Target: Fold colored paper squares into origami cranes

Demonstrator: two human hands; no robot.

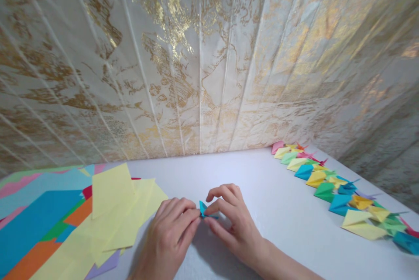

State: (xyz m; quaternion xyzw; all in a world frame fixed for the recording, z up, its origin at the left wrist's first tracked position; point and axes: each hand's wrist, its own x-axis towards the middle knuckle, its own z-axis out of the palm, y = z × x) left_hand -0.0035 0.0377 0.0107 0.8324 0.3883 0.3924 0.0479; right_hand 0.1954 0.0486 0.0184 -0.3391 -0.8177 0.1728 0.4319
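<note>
A small blue folded paper piece (pixel 203 209) is pinched between both hands, low over the white table (pixel 229 171). My left hand (pixel 170 234) has its fingers curled and pressed on the piece's left side. From the right, my right hand (pixel 229 221) grips it between thumb and fingertips. Most of the piece is hidden by my fingers.
Loose sheets of coloured paper (pixel 49 223), with several yellow sheets (pixel 114 210) on top, lie spread at the left. A row of several folded paper pieces (pixel 340 192) in mixed colours runs along the right side. A gold-patterned wall (pixel 209 53) rises behind the table.
</note>
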